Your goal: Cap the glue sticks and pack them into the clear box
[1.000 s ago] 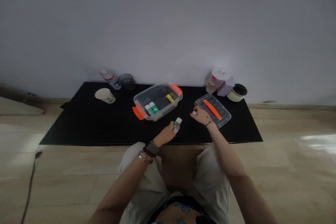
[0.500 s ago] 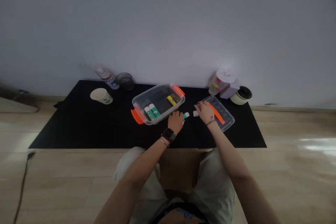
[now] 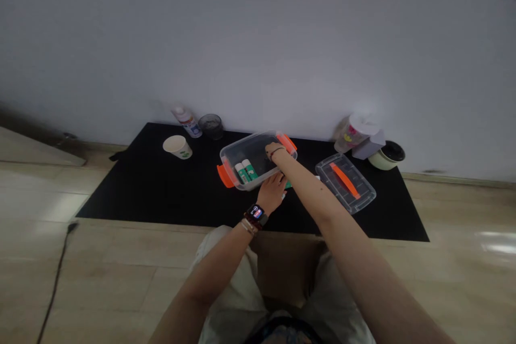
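My left hand [image 3: 272, 191] rests on the black mat [image 3: 161, 193] just in front of the clear box [image 3: 242, 151]. Its fingers are closed round a green and white glue stick [image 3: 287, 185], whose end pokes out to the right. My right hand [image 3: 273, 149] reaches across over my left hand and dips into the right end of the box, near its orange handle [image 3: 287, 142]. Its fingers point down into the box and are too dark to read. Two green and white glue sticks [image 3: 246, 171] lie in the box's left part. A small white cap [image 3: 317, 177] lies on the mat beside my right forearm.
The box's clear lid [image 3: 355, 193] with an orange grip lies to the right. A paper cup [image 3: 177, 146], a bottle [image 3: 186, 120] and a dark glass [image 3: 212, 126] stand at the back left. A lidded cup [image 3: 355, 131], a purple box [image 3: 374, 143] and a bowl [image 3: 387, 155] stand at the back right.
My right hand left the white cap on the mat and moved left into the box. My left hand carried the glue stick forward and set down near the box.
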`<state>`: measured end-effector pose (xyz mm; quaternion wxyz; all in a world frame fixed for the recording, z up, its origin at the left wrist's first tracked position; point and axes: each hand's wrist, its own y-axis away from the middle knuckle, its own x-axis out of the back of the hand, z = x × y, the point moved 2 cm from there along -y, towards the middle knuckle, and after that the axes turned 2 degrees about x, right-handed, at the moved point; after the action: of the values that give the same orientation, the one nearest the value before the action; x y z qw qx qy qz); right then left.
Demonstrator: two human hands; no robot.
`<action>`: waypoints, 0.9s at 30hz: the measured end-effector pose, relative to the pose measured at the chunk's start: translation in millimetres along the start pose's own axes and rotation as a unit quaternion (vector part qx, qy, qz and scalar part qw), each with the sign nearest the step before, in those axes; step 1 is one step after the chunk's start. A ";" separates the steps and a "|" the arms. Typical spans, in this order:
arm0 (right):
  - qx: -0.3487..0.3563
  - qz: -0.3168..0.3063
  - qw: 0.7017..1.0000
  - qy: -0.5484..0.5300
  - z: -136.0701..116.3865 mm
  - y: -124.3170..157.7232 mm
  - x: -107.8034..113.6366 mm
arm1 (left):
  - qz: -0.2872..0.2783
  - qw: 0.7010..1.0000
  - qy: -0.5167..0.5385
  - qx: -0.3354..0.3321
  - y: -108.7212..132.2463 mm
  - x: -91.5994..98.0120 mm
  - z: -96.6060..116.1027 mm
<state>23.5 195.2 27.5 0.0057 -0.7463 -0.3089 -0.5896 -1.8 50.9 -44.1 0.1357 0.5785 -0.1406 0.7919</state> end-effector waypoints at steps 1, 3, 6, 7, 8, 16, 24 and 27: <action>-0.017 -0.016 1.000 0.009 -0.1 -5.6 -3.6 | 0.003 1.000 -0.001 0.003 -0.2 -1.1 -1.4; -0.047 -0.041 0.998 0.030 0.7 -11.8 -8.2 | 0.001 1.000 0.001 0.006 -1.0 -1.7 -3.3; -0.032 -0.031 0.999 0.031 1.6 -10.9 -4.3 | 0.012 1.000 0.015 0.007 -2.7 1.5 -6.0; -0.016 -0.012 0.999 0.026 2.8 -7.3 0.6 | 0.021 0.999 0.023 0.009 -3.4 3.3 -7.4; 0.000 0.012 1.000 0.023 5.0 -1.4 6.8 | 0.031 0.999 0.034 0.014 -4.2 5.2 -9.3; 0.005 0.373 0.907 -0.198 68.9 136.6 30.2 | 0.123 0.908 0.396 0.065 -3.1 24.7 -10.3; -0.006 0.182 0.926 -0.332 61.2 223.6 -67.5 | -0.180 0.758 0.623 0.064 46.6 10.5 56.3; -0.015 0.181 0.912 -0.367 56.2 240.2 -81.3 | -0.233 0.739 0.625 0.094 73.1 9.7 64.4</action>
<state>175.9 -15.1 24.0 -0.0125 -0.9531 -0.1404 -0.2678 24.3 -40.6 -20.9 0.3179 -0.0217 0.1901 0.9286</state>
